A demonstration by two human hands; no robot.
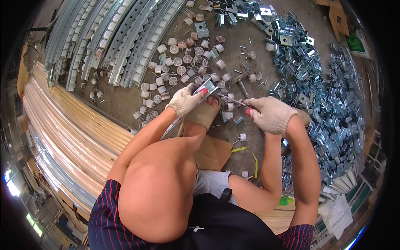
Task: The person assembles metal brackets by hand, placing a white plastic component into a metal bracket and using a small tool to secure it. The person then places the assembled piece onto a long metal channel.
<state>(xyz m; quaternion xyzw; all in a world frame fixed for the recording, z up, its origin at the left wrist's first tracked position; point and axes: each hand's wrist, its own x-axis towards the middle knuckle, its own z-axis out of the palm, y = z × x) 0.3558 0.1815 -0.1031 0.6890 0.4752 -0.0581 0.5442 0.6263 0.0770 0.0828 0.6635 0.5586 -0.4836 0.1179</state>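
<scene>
My left hand (184,100), in a pale knit glove with red at the fingertip, grips a narrow metal channel rail (211,88) near its end. The rail slants down past my foot (204,116), and its lower part runs behind my left forearm. My right hand (271,115), gloved alike, is closed round a thin metal rod-like tool (234,100). The tool's tip points left, close to the rail's end; whether they touch I cannot tell. Small white rollers (181,70) with spoked faces lie scattered beyond and between my hands. A hammer-shaped tool (241,84) rests among them.
Curved-looking rails fitted with white rollers (143,62) are lined up at the far left. Long wrapped strips (79,125) lie along the left. Bent metal brackets (316,96) are heaped at the right. Cardboard (212,154) and a yellow strap (250,154) lie near my legs.
</scene>
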